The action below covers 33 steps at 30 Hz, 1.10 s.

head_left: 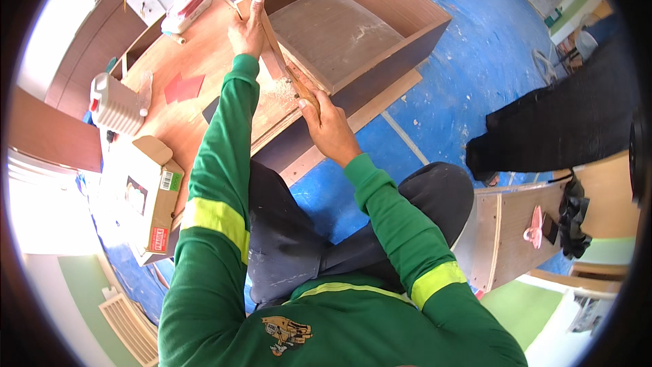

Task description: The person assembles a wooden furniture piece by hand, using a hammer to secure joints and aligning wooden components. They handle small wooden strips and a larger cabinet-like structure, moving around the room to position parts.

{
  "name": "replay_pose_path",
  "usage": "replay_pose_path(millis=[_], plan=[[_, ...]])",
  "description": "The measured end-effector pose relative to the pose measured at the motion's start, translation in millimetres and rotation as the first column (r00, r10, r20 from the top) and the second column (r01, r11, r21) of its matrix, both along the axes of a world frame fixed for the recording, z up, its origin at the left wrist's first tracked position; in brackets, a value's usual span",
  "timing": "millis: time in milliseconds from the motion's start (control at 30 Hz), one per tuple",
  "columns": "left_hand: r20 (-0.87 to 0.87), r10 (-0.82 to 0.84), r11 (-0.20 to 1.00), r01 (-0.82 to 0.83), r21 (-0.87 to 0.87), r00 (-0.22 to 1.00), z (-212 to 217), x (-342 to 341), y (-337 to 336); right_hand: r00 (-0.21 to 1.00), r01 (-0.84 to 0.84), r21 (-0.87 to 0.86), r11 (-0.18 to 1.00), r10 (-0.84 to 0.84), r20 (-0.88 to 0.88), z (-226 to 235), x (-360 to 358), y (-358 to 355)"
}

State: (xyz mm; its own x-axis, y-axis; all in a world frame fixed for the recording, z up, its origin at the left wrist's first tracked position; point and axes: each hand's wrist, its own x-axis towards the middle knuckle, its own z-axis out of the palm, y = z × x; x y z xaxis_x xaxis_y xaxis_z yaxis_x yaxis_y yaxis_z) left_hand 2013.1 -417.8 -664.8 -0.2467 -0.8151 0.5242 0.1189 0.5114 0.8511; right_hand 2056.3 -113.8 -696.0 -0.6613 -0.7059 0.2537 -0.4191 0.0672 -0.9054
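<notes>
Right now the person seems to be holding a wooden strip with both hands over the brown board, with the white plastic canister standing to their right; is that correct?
Not quite: the white plastic canister stands to the person's left, as the head view shows. The rest holds: the left hand and right hand both hold the wooden strip over the brown board.

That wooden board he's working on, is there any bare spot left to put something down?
Yes: bare board between the white jug, the red sheets and the left hand. It is crowded around the right hand, with sawdust beside it.

wood strip [273, 51] | thin, brown, long | tilted on edge along drawer box [353, 34] front wall | sawdust beside
</notes>
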Motion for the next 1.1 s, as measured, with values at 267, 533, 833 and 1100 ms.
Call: replay_pose_path(millis=[267,533,833,1100], plan=[[-0.225,-0.183,0.982,0.167,-0.088,0.957,100.4,24.7,98.4,0.977,0.122,0.019,0.992,-0.116,-0.18,75.5,6.4,67.5],[-0.25,-0.546,0.837,0.534,-0.121,0.8,111.7,-19.7,226.1,0.918,0.335,-0.052,0.941,-0.338,-0.208,95.1,15.5,175.3],[0.32,-0.743,0.573,0.806,-0.15,0.588,65.4,-26.0,317.0,0.767,0.636,-0.047,0.77,-0.625,0.145,29.2,31.9,219.3],[0.437,-0.724,0.56,0.825,-0.078,0.533,13.6,-39.3,319.5,0.698,0.639,-0.068,0.766,-0.541,0.469,43.1,54.5,197.5]])
